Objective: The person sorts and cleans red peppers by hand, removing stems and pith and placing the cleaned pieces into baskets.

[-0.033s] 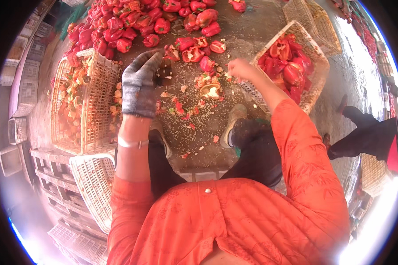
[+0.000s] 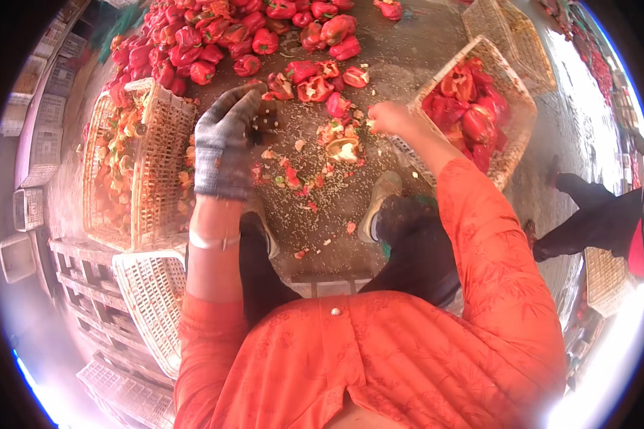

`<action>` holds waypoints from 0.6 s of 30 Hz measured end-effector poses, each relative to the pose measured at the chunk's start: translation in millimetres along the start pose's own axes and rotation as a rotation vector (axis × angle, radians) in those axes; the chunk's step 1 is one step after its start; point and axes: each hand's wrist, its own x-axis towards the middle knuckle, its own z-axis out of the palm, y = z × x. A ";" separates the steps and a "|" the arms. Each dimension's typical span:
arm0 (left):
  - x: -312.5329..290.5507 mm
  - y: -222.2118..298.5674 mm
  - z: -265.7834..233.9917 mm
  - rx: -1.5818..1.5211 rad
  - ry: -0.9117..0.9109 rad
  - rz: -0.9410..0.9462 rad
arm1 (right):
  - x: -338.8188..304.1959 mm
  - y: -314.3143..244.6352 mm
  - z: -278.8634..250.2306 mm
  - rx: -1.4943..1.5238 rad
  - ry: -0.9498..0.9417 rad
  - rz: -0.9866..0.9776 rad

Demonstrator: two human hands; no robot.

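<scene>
My left hand (image 2: 225,143), in a grey knitted glove, is closed with its fingers curled forward beside the pepper heap. Whatever it may hold is hidden; pale specks and a dark blur show next to the fingers. My bare right hand (image 2: 395,119) is also closed, at the near left rim of a crate of red pepper pieces (image 2: 477,123). A small pale bit shows by its fingertips, too small to name. Between the hands lie cut red bell peppers (image 2: 315,89), a pale pepper core (image 2: 345,149) and scattered seeds (image 2: 304,168).
A heap of whole red bell peppers (image 2: 200,39) fills the far left. Left of me stands a crate of cores and scraps (image 2: 150,182), with a white crate (image 2: 150,297) nearer. Another crate (image 2: 511,43) is at far right. A person's dark-clad leg (image 2: 587,214) shows at right.
My right hand has come slightly lower and its fingers look more curled. The left hand stays in nearly the same place. The view has shifted a little.
</scene>
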 end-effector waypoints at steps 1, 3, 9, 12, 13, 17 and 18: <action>-4.4 2.8 -3.0 -0.015 -0.002 0.002 | 18.8 5.2 16.8 -0.185 0.054 -0.045; -5.6 7.0 -12.5 -0.034 0.023 -0.008 | 47.8 -18.3 24.8 -0.247 0.084 0.011; 2.9 14.9 -1.4 -0.060 0.040 -0.165 | 164.9 -10.6 94.0 -0.096 0.248 0.142; 12.4 13.3 0.3 -0.139 0.022 -0.278 | 187.8 -20.4 112.2 -0.193 0.260 0.061; 15.3 13.0 1.3 -0.149 0.031 -0.321 | 191.4 -19.5 115.8 -0.209 0.261 0.056; 23.5 15.2 5.3 -0.095 0.027 -0.334 | 201.7 -8.2 114.0 0.109 0.333 0.078; 25.2 14.6 5.2 -0.053 0.016 -0.320 | 202.0 -0.8 111.9 0.263 0.357 0.091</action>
